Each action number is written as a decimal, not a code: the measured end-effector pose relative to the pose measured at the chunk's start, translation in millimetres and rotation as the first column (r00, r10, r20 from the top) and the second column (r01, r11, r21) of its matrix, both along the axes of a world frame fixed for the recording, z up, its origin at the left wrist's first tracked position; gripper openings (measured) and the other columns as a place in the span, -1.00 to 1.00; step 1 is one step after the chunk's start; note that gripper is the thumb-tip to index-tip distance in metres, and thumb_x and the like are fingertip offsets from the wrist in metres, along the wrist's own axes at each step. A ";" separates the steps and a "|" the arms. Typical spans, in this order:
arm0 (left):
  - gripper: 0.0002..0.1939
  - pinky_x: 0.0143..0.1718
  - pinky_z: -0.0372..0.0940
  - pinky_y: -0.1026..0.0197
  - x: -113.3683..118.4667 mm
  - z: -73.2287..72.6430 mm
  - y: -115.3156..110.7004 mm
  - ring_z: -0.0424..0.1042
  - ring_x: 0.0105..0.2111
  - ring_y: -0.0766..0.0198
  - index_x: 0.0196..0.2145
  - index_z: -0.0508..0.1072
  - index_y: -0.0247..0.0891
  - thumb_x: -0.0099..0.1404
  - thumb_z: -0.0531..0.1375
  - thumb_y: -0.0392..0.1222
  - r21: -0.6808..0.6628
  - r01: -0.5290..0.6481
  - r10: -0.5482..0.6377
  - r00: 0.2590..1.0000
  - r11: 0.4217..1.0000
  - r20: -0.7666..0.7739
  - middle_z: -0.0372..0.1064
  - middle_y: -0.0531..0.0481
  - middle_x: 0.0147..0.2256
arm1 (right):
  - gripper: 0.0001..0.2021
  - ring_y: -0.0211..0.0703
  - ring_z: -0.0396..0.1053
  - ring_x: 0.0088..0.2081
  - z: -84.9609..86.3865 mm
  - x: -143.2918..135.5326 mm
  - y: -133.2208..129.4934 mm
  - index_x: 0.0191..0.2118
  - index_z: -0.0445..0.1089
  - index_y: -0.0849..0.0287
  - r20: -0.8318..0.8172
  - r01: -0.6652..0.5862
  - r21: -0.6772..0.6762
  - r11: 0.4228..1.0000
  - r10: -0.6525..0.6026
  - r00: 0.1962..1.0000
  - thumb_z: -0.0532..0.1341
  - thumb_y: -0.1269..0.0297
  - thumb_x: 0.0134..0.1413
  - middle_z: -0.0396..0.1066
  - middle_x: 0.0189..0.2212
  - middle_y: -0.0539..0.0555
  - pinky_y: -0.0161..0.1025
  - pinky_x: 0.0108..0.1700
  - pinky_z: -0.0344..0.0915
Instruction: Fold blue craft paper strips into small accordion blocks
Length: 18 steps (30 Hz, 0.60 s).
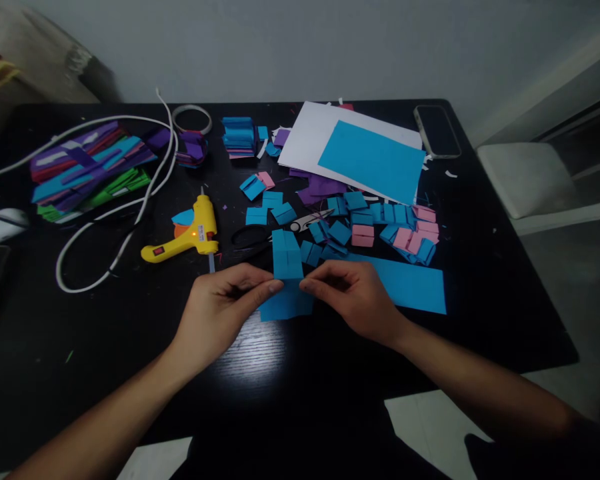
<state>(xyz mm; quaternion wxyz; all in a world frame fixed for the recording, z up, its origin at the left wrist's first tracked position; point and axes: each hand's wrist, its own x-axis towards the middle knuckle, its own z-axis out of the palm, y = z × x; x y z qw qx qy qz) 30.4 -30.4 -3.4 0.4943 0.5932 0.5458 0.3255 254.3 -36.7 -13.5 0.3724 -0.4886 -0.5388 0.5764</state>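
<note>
Between my two hands a small folded blue paper piece (287, 257) is held upright over the table. My left hand (233, 300) pinches its lower left edge between thumb and fingers. At the lower right edge, my right hand (353, 293) pinches the same piece. Just beneath it lies another blue paper (286, 308), partly hidden by the held one. Behind are scissors (310, 220), and several small folded blue pieces (340, 233) and pink pieces (363, 235). A long blue strip (415, 287) lies to the right, partly behind my right hand.
On the black table (130, 347), a yellow glue gun (200, 230) lies left of centre, near a looped white cable (150, 193). Colored paper bundles (90, 167) sit back left. White sheets (300, 140), a blue sheet (375, 160) and a phone (436, 131) are farther back.
</note>
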 end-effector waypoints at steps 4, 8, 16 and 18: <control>-0.84 -0.55 0.21 0.35 2.3 -1.1 -0.5 0.33 -0.55 0.36 -0.39 0.66 -0.20 0.25 0.41 -0.08 -0.028 -0.004 0.004 1.000 1.000 0.016 0.48 0.09 -0.55 | -0.83 -0.21 0.46 -0.37 1.2 -1.2 -0.4 -0.32 0.63 0.13 -0.050 -0.030 -0.052 0.998 0.027 0.998 0.46 0.14 0.14 0.56 -0.41 0.00 -0.28 -0.32 0.37; -0.82 -0.55 0.19 0.37 5.7 -1.1 -0.9 0.32 -0.55 0.38 -0.40 0.64 -0.22 0.26 0.40 -0.07 -0.073 0.029 -0.026 0.999 0.997 0.043 0.46 0.09 -0.55 | -0.70 -0.30 0.25 -0.51 0.6 -4.1 -1.9 -0.44 0.53 0.18 -0.057 -0.062 -0.110 0.992 0.056 0.997 0.46 0.06 0.10 0.36 -0.56 -0.06 -0.31 -0.47 0.18; -0.79 -0.48 0.26 0.36 -0.8 2.5 5.3 0.39 -0.52 0.36 -0.36 0.61 -0.23 0.37 0.28 -0.08 -0.077 0.159 -0.159 0.987 0.984 0.006 0.46 0.09 -0.54 | -0.61 -0.30 0.16 -0.50 2.5 -1.9 2.7 -0.51 0.48 0.19 0.025 -0.015 -0.119 0.993 0.018 1.000 0.44 -0.03 0.10 0.28 -0.57 -0.06 -0.29 -0.46 0.10; -0.80 -0.49 0.25 0.36 -2.0 3.9 6.5 0.38 -0.52 0.36 -0.37 0.60 -0.24 0.37 0.28 -0.10 -0.058 0.162 -0.163 0.987 0.985 -0.011 0.45 0.09 -0.54 | -0.61 -0.30 0.17 -0.49 3.4 -1.7 2.8 -0.50 0.49 0.18 0.009 -0.024 -0.135 0.991 0.025 1.000 0.44 -0.03 0.10 0.29 -0.56 -0.06 -0.29 -0.46 0.11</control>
